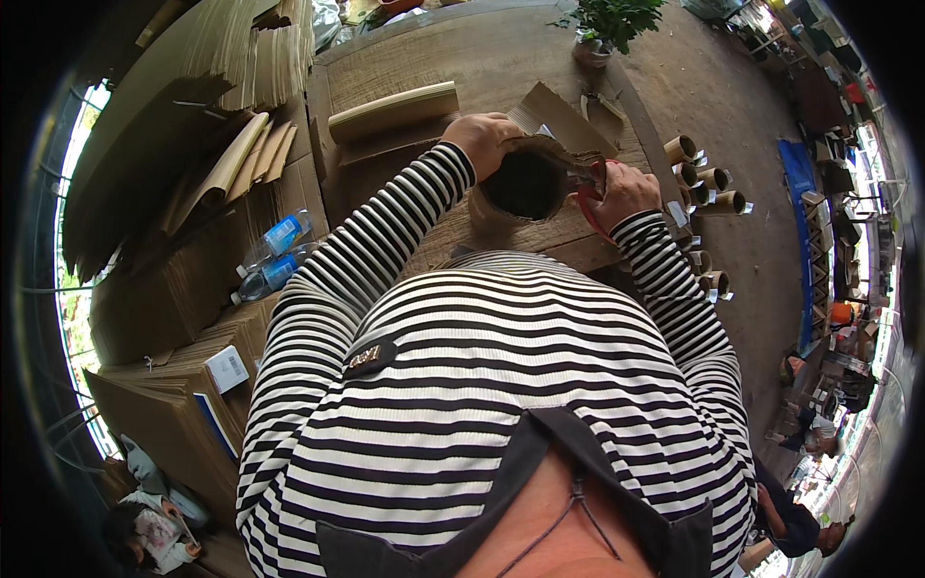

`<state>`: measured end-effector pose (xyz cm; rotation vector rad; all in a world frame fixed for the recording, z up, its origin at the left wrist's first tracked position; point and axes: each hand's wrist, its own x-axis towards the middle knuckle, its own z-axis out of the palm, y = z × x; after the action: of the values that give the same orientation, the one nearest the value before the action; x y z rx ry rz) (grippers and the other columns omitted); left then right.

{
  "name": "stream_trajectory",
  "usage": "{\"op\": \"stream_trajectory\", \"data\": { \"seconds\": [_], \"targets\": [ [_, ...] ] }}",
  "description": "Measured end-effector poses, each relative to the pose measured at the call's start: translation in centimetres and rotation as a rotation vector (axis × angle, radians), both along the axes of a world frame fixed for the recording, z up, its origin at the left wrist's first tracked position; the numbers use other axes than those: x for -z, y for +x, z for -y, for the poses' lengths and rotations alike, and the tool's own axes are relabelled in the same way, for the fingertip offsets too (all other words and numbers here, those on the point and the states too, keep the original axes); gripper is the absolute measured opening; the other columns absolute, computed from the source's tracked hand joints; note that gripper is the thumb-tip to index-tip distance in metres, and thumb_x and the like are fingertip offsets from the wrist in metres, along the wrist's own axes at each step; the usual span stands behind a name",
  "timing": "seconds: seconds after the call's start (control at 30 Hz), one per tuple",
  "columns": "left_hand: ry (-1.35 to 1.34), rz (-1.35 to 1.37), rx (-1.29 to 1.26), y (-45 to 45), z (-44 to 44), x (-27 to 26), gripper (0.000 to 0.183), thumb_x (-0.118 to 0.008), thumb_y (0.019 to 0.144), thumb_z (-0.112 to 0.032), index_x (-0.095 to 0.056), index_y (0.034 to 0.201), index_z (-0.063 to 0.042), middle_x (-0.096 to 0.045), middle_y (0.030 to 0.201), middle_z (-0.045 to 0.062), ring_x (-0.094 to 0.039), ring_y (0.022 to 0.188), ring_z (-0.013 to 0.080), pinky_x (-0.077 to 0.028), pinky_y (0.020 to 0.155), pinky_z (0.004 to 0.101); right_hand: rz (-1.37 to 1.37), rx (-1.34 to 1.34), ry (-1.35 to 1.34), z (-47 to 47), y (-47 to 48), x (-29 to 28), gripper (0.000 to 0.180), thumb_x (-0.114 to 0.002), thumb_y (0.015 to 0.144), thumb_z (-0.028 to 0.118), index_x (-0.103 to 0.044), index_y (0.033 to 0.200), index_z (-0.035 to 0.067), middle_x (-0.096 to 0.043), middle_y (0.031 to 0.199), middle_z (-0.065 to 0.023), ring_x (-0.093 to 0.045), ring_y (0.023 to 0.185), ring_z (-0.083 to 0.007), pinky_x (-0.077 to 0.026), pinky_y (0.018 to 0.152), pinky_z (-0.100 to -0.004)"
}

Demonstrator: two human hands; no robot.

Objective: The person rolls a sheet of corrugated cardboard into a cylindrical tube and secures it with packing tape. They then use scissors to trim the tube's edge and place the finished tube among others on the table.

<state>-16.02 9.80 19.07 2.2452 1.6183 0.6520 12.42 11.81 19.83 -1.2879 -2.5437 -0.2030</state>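
An upright roll of brown corrugated cardboard (pixel 495 211), open at the top and dark inside, stands on the wooden table in front of my chest. My left hand (pixel 485 141) grips its upper left rim. On the right side, my right hand (pixel 627 193) holds a red-handled cutting tool (pixel 594 209), which looks like scissors or pliers, against the rim. Its jaws are partly hidden by the cardboard and my fingers. Behind the roll lies a flat piece of corrugated cardboard (pixel 560 119), and a second hand tool with pale handles (pixel 604 105) rests beside it.
A curled cardboard sheet (pixel 394 112) lies at the table's back left. Cardboard stacks (pixel 278 61) and plastic bottles (pixel 278 235) are at left. A potted plant (pixel 594 49) stands at the far right corner. Several cardboard tubes (pixel 712 179) stand right of the table; people are farther off.
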Motion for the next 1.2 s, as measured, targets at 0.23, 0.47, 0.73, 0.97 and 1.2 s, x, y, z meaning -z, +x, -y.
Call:
{"op": "stream_trajectory", "data": {
  "seconds": [0.23, 0.47, 0.73, 0.97, 1.2],
  "targets": [
    [-0.098, -0.092, -0.153, -1.6, -2.4, -1.4, 0.024, -0.064, 0.093, -0.030, -0.072, 0.110, -0.015, -0.071, 0.112, 0.006, -0.067, 0.102, 0.0261, -0.055, 0.091, 0.0356, -0.082, -0.153, 0.124, -1.3, -0.2, 0.4, 0.028, -0.070, 0.077, 0.039, -0.060, 0.070, 0.015, -0.062, 0.058, -0.0057, -0.062, 0.050, -0.0275, -0.048, 0.055, -0.0419],
    [-0.029, -0.068, -0.014, -1.3, -1.9, 0.6, 0.023, -0.065, 0.093, -0.025, -0.072, 0.111, -0.012, -0.070, 0.111, 0.004, -0.067, 0.100, 0.0247, -0.054, 0.092, 0.0358, -0.077, -0.103, 0.076, -1.5, -1.3, 1.0, 0.047, -0.078, 0.077, 0.054, -0.067, 0.091, 0.010, -0.069, 0.071, -0.0066, -0.068, 0.069, -0.0259, -0.050, 0.070, -0.0377],
    [-0.146, -0.174, -0.217, -3.1, -3.5, -0.5, 0.030, -0.060, 0.096, -0.038, -0.069, 0.118, -0.020, -0.067, 0.121, -0.002, -0.065, 0.110, 0.0218, -0.053, 0.095, 0.0362, -0.040, -0.172, 0.089, -3.4, -0.8, 2.1, 0.029, -0.076, 0.072, 0.040, -0.062, 0.077, 0.015, -0.066, 0.063, -0.0039, -0.066, 0.058, -0.0232, -0.047, 0.053, -0.0377],
    [0.011, 0.002, -0.251, -3.0, -2.8, 1.5, 0.024, -0.064, 0.093, -0.029, -0.072, 0.108, -0.011, -0.070, 0.109, 0.006, -0.067, 0.100, 0.0274, -0.053, 0.090, 0.0363, 0.017, -0.036, -0.066, -2.0, -1.7, 0.5, 0.031, -0.071, 0.078, 0.041, -0.067, 0.096, 0.016, -0.072, 0.083, -0.0027, -0.070, 0.079, -0.0224, -0.048, 0.071, -0.0426],
    [0.093, 0.077, -0.140, -1.6, -3.6, 1.0, 0.021, -0.059, 0.098, -0.024, -0.070, 0.109, -0.011, -0.068, 0.105, 0.008, -0.069, 0.093, 0.0273, -0.056, 0.084, 0.0343, 0.137, 0.024, -0.170, -2.6, -1.7, -0.2, 0.035, -0.065, 0.082, 0.046, -0.069, 0.096, 0.014, -0.072, 0.092, -0.0085, -0.069, 0.088, -0.0256, -0.049, 0.080, -0.0440]
  ]
}}
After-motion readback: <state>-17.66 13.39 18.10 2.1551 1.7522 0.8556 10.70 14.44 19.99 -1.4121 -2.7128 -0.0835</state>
